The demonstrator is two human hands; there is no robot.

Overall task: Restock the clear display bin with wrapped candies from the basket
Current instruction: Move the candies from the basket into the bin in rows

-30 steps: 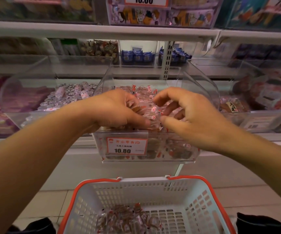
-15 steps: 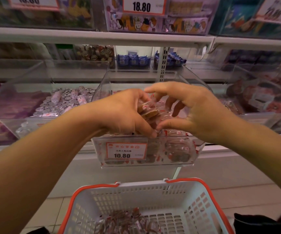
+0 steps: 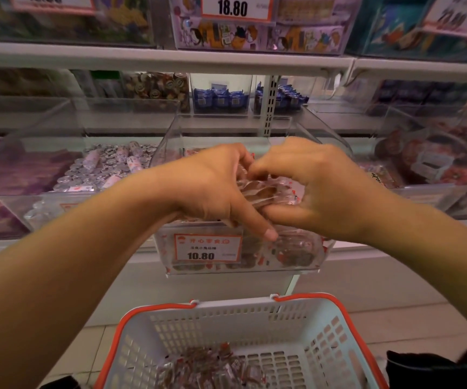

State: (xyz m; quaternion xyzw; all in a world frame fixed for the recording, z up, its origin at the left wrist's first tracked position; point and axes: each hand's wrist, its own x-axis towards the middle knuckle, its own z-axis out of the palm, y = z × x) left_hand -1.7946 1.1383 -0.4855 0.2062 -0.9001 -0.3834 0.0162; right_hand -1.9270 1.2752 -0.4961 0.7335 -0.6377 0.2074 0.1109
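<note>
Basket (image 3: 254,327) of white perforated plastic with orange-red handles at the lower edge of the head view, with a loose heap of wrapped candies (image 3: 212,372) on its floor. Above and beyond it, both forearms reach forward and meet over the front of the clear display bin (image 3: 243,256), which projects from the shelf and carries a price label (image 3: 207,247) reading 10.80 on its front wall; more of the same red-and-clear wrapped pieces show through that wall. Left hand (image 3: 212,189) has its fingers curled round a bunch of wrapped candies (image 3: 260,193), thumb pointing down toward the bin front. Right hand (image 3: 310,189) faces it, fingers bent and pinching the same bunch from the other side, so the bunch sits between the two hands just above the bin's opening. To the left stands a neighbouring clear bin (image 3: 30,175) of silver-wrapped sweets. Behind, blue packets (image 3: 221,99) line the rear shelf, and a price tag (image 3: 233,8) reading 18.80 hangs on the tier above.
</note>
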